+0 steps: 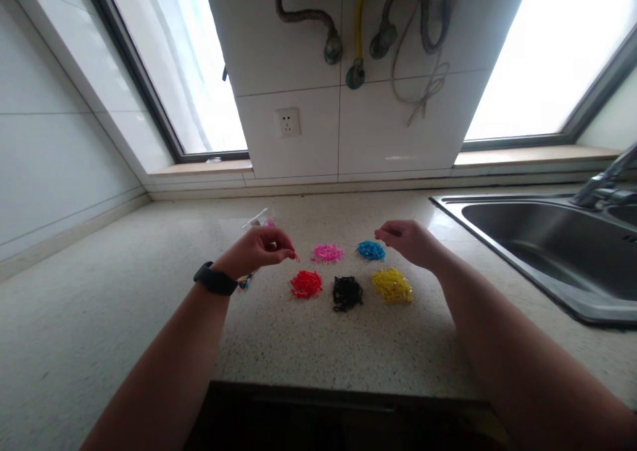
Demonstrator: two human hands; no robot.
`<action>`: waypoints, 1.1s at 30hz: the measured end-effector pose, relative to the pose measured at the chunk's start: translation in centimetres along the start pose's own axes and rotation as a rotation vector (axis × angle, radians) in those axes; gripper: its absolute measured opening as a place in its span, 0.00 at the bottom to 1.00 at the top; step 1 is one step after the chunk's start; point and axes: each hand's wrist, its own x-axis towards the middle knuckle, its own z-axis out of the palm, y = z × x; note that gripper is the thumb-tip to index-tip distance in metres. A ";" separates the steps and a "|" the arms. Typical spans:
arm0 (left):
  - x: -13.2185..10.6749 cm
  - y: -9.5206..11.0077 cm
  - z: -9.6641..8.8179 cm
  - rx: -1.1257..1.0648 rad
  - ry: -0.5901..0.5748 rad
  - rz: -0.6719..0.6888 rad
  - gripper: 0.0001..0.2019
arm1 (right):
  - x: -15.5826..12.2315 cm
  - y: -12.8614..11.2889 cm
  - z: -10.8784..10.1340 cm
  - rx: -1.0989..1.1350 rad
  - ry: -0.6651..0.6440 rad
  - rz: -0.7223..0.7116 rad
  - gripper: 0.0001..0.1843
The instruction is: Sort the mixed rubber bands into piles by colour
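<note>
My left hand [259,247], with a dark band on its wrist, pinches a small red looped piece [297,257] between thumb and fingertips. It hangs just above and left of a pile of small red pieces [306,284]. My right hand [405,240] is closed in a pinch beside a pile of small blue pieces [371,250]; whatever its fingertips hold cannot be made out. Between the hands lie a pink pile [327,253], a black pile [347,292] and a yellow pile [392,285] of similar thin pieces, too small to name for certain.
Behind my left hand lies a clear plastic bag [261,217] with something pink in it. Multicoloured pieces [244,281] show by my left wrist. A steel sink [527,239] is set into the speckled counter [298,351] on the right. A tiled wall [398,132] rises behind.
</note>
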 end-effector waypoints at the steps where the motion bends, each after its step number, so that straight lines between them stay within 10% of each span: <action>1: 0.0 0.3 0.3 -0.044 0.031 0.025 0.07 | 0.0 0.0 0.0 -0.004 -0.002 -0.002 0.23; 7: 0.3 1.2 1.9 -0.318 0.189 0.183 0.09 | -0.1 -0.2 0.1 -0.025 -0.034 -0.011 0.22; 33: 0.2 2.3 2.5 -0.436 0.109 0.396 0.07 | -0.4 -0.8 0.4 -0.094 -0.078 -0.016 0.22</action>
